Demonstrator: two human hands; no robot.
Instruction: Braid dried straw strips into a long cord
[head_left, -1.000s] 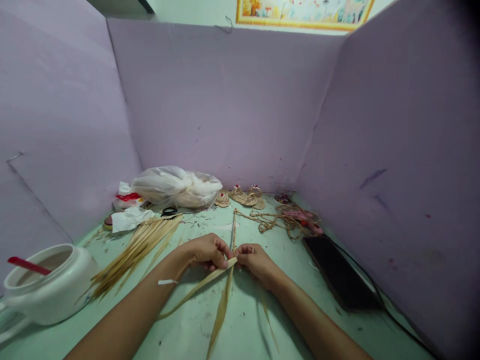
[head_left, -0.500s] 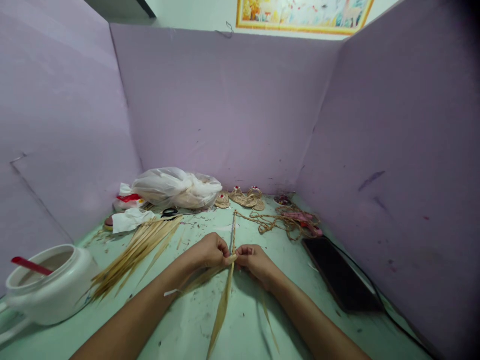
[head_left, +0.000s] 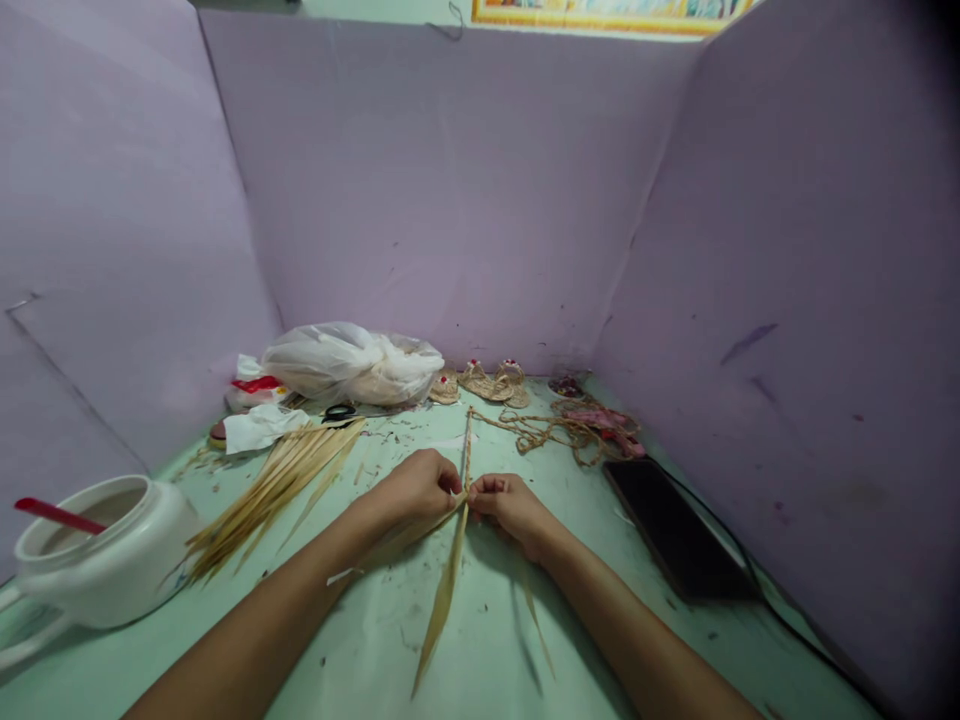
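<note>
A thin braid (head_left: 469, 450) of dry straw-coloured leaf strips runs from the back of the table to my fingers. My left hand (head_left: 427, 487) pinches a leaf strip at the braid's near end. Close beside it, my right hand (head_left: 506, 505) pinches the same end from the other side. One wide leaf strip (head_left: 448, 605) hangs from between the hands toward me, and a thinner strip (head_left: 536, 620) trails under my right wrist. A further strip lies partly hidden behind my left forearm. The exact crossing of the strips is covered by my fingertips.
To the left lie a bundle of dry leaf strips (head_left: 277, 490), black-handled scissors (head_left: 340, 412) and a white pot (head_left: 105, 560) with a red handle in it. Behind are a plastic bag (head_left: 352, 365) and small woven sandals (head_left: 491, 382). A tangled braided cord (head_left: 562, 430) and a dark phone (head_left: 679, 530) with cable are right.
The view has tilted down slightly. At the braid's end, my left fingers have shifted, and the strip there now slants down to the left. Both hands stay close together.
</note>
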